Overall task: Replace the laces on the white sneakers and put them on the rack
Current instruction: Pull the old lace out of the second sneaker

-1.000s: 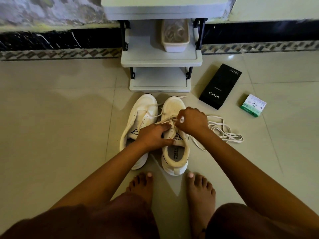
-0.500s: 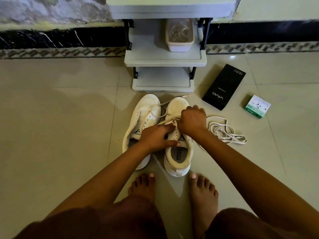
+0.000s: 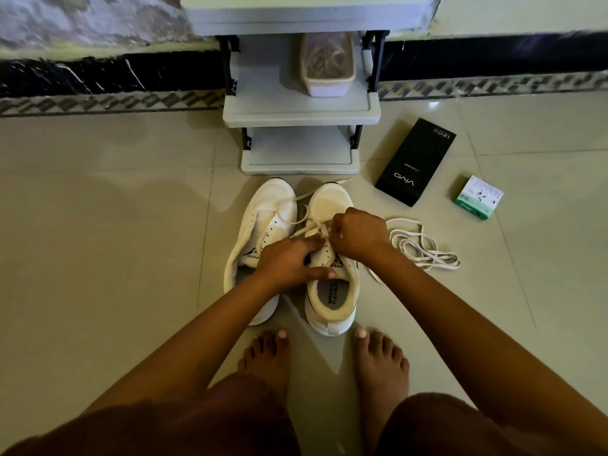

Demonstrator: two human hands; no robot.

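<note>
Left hand (image 3: pixel 289 260) flat — right hand (image 3: pixel 358 233) fisted

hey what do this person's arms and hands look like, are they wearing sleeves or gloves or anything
Both forearms are bare: no sleeves, gloves, watch or bracelets show on either arm. The left hand and right hand carry no visible rings. One fingernail on the left hand looks pale. Nothing else is worn on them.
</note>
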